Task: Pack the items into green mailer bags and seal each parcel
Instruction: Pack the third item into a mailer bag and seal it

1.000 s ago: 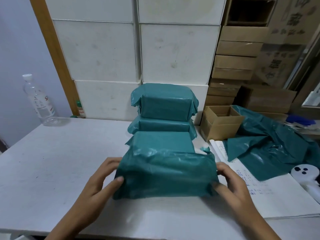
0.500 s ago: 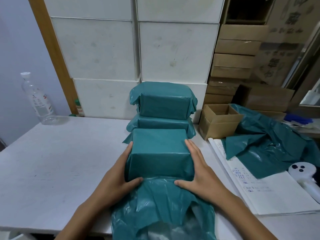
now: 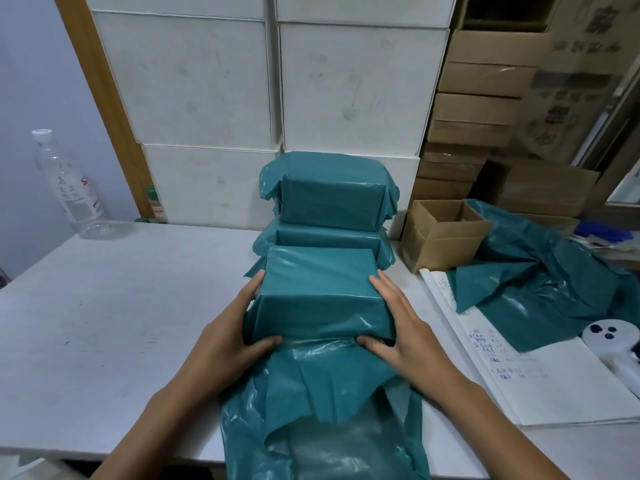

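Both hands, the left hand (image 3: 230, 336) and right hand (image 3: 403, 327), now clasp the sides of a boxy green parcel (image 3: 320, 296) near the counter's (image 3: 104, 306) front edge; its loose flap (image 3: 322, 410), folded up a moment ago, trails open toward the person, unsealed.

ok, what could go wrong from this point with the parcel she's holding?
The open flap hangs loose over the table edge toward the person; it may crease or seal crooked. Both hands, left hand and right hand, press the parcel against the stack behind, which could tip.
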A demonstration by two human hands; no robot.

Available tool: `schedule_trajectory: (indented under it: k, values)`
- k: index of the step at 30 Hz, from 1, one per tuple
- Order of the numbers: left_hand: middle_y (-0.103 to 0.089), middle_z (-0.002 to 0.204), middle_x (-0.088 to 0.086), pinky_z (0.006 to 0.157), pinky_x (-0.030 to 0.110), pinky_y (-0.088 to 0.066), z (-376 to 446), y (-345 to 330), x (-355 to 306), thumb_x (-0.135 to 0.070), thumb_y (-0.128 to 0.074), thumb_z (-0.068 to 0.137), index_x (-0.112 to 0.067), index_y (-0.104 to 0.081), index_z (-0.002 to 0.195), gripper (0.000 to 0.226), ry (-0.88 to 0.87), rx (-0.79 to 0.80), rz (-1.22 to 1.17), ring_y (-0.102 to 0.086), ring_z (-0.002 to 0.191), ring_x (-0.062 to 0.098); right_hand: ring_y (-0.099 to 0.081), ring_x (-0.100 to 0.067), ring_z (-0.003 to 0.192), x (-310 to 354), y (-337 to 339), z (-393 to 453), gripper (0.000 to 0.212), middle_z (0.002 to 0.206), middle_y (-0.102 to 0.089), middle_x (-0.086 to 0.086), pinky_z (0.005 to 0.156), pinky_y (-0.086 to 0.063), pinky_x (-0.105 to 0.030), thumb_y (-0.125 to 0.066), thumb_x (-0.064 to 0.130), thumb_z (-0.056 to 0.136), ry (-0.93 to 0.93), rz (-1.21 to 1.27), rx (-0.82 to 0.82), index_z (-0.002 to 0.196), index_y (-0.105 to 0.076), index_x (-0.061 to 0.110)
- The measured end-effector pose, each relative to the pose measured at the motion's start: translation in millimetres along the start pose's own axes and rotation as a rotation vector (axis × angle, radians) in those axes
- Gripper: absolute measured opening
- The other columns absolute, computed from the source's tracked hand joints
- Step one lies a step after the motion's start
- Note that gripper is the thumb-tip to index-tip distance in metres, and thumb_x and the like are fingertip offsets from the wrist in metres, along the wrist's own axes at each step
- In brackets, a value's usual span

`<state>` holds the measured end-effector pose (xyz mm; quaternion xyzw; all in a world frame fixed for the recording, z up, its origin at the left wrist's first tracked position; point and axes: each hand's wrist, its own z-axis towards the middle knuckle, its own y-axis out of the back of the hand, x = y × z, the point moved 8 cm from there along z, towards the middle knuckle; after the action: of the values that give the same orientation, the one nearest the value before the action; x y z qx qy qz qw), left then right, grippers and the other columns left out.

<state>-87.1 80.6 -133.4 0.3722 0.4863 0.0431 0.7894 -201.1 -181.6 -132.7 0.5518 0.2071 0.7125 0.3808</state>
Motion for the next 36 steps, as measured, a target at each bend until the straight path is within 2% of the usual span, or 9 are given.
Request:
schedule_trajectory:
  k: [5,7,10,15,18,20,25,29,36]
  values:
    - [-0.023,0.16,-0.046,0.12,0.034,-0.038,-19.5,22.3,2.5,-0.055,-0.075,0.091,-0.069,-0.015,0.156,0.089,-0.044,-0.053,-0.063,-0.038,0.149,0.001,-0.029,0.007,0.153,3.9,18.6,-24.3,0.094,0.171,-0.02,0.028,0.125,-0.03,-0.025,-0.076,0.045,0.096,-0.077,0.066,-0.043,0.163,-0.01,0.055]
    - [-0.035,0.162,-0.032,0.12,0.027,-0.036,-40.2,31.3,-21.2,-0.045,-0.065,0.102,-0.052,-0.033,0.159,0.066,-0.282,-0.125,0.116,-0.04,0.15,0.006,-0.036,0.002,0.151,14.4,28.2,-36.8,0.071,0.167,-0.031,0.026,0.125,-0.031,-0.023,-0.074,0.034,0.099,0.061,-0.08,-0.144,0.159,-0.038,0.042]
    - [-0.062,0.144,-0.012,0.106,0.029,-0.051,-62.7,12.5,-39.1,-0.033,-0.066,0.101,-0.022,-0.069,0.137,0.038,-0.531,-0.044,0.222,-0.06,0.133,0.011,-0.066,-0.018,0.122,33.3,25.1,-51.3,0.028,0.143,-0.062,0.002,0.102,-0.054,-0.034,-0.07,0.021,0.099,0.32,-0.263,-0.277,0.126,-0.075,0.018]
    - [-0.07,0.13,-0.014,0.097,0.028,-0.056,-54.6,-7.1,-45.9,-0.029,-0.064,0.104,-0.021,-0.076,0.123,0.024,-0.531,0.025,0.209,-0.067,0.121,0.006,-0.057,-0.029,0.111,70.4,37.6,-54.5,0.019,0.123,-0.062,-0.011,0.102,-0.047,-0.032,-0.072,0.014,0.096,0.464,-0.433,-0.554,0.106,-0.083,0.004]
    - [-0.065,0.141,-0.017,0.106,0.027,-0.051,-46.1,-28.0,-43.2,-0.036,-0.066,0.103,-0.026,-0.071,0.135,0.034,-0.502,0.115,0.272,-0.06,0.132,0.005,-0.066,-0.027,0.099,92.6,18.5,-53.5,0.014,0.11,-0.074,-0.012,0.084,-0.056,-0.037,-0.072,0.007,0.098,0.585,-0.37,-0.39,0.108,-0.081,0.003]
    - [-0.061,0.148,-0.016,0.109,0.032,-0.048,-39.7,-44.5,-39.4,-0.045,-0.062,0.103,-0.028,-0.066,0.141,0.042,-0.494,0.159,0.378,-0.054,0.137,0.008,-0.07,-0.021,0.105,100.9,-6.3,-50.9,0.02,0.119,-0.075,-0.006,0.089,-0.058,-0.031,-0.069,0.006,0.1,0.641,-0.292,-0.165,0.119,-0.078,0.008]
    - [-0.05,0.155,-0.015,0.118,0.027,-0.033,-25.7,-79.3,-42.6,-0.053,-0.046,0.105,-0.029,-0.053,0.153,0.054,-0.381,0.253,0.407,-0.042,0.143,0.006,-0.055,0.0,0.133,59.5,-36.7,-16.8,0.047,0.148,-0.06,0.015,0.113,-0.041,-0.019,-0.059,0.018,0.104,0.251,-0.096,0.205,0.151,-0.057,0.026]
    - [-0.049,0.157,-0.018,0.122,0.013,-0.025,-17.6,-64.3,-30.5,-0.055,-0.04,0.102,-0.026,-0.054,0.154,0.061,-0.272,0.25,0.246,-0.039,0.145,-0.005,-0.052,0.009,0.135,26.0,-27.2,-5.5,0.044,0.146,-0.06,0.02,0.117,-0.039,-0.019,-0.066,0.024,0.103,0.167,-0.076,0.275,0.147,-0.063,0.026]
    - [-0.051,0.144,-0.041,0.114,0.018,-0.041,-11.7,-46.2,-11.3,-0.048,-0.058,0.1,-0.034,-0.062,0.144,0.047,-0.217,0.223,0.055,-0.05,0.137,-0.01,-0.053,0.017,0.129,9.7,-13.1,-5.5,0.044,0.138,-0.06,0.031,0.108,-0.036,-0.005,-0.077,0.022,0.098,0.026,0.108,0.257,0.142,-0.068,0.026]
